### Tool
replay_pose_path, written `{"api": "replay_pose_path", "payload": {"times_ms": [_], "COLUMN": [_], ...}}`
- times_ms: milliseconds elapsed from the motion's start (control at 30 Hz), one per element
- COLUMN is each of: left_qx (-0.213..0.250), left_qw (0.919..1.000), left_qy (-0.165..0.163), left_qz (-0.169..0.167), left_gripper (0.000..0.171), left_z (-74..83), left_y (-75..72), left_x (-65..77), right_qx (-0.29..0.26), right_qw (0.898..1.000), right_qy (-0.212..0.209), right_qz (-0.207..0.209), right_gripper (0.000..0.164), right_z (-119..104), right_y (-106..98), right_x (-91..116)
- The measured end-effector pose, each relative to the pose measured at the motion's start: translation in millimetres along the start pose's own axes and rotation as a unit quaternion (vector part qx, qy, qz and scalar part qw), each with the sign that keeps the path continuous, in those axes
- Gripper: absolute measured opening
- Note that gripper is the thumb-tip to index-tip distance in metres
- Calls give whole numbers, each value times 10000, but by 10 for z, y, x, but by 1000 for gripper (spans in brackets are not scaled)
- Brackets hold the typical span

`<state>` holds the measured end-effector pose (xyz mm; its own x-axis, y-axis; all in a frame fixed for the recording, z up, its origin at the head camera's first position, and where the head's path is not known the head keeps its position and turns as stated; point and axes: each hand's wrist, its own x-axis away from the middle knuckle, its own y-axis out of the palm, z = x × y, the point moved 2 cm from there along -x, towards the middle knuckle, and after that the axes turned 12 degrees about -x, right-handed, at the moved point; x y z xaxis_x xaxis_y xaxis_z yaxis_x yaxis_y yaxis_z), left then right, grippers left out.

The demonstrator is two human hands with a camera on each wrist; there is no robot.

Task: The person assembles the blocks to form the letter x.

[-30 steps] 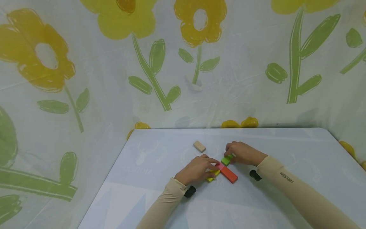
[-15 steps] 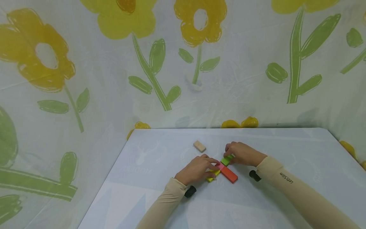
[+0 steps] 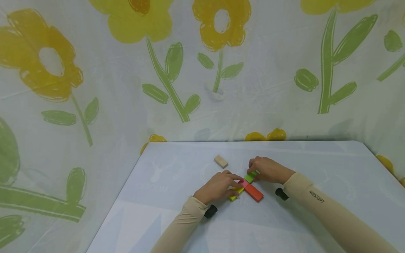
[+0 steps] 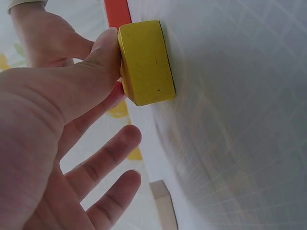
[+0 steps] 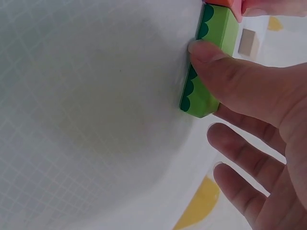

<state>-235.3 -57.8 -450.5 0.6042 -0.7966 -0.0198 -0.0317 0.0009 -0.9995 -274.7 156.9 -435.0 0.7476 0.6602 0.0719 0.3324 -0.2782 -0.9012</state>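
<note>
My left hand (image 3: 216, 188) pinches the yellow block (image 4: 147, 64) low on the table; its thumb lies on the near side and the index finger reaches behind, partly hidden. The green block (image 3: 251, 176), with a dark green scalloped side, is held between the thumb and index finger of my right hand (image 3: 270, 169). Between these two sits a pink block (image 3: 243, 183), partly covered by the left fingertips. An orange-red block (image 3: 254, 193) extends from the pink one toward the near right. Together the blocks form a cross-like shape, their ends meeting around the pink block.
A plain wooden block (image 3: 221, 161) lies apart, behind the left hand. The pale table (image 3: 177, 165) ends at a back edge against a flower-printed cloth (image 3: 265, 88). Black wrist cameras hang under both sleeves.
</note>
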Motion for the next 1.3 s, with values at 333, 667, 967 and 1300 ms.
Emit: {"api": "replay_pose_path", "payload": {"times_ms": [333, 667, 967, 1300], "left_qx": [30, 17, 35, 25], "left_qw": [10000, 10000, 9999, 10000], "left_qy": [-48, -57, -92, -53], "left_qz": [-29, -60, -43, 23], "left_gripper": [36, 35, 36, 36], "left_z": [0, -9, -8, -7], "left_y": [-2, 7, -3, 4], "left_x": [12, -1, -3, 3], "right_qx": [-45, -45, -85, -103], "right_qw": [10000, 10000, 10000, 9999], "right_qy": [80, -8, -10, 114], "right_qz": [-15, -27, 23, -3], "right_gripper": [29, 30, 29, 29], "right_z": [-25, -20, -28, -32], "right_y": [-2, -2, -1, 0], "right_x": [-3, -10, -4, -11]}}
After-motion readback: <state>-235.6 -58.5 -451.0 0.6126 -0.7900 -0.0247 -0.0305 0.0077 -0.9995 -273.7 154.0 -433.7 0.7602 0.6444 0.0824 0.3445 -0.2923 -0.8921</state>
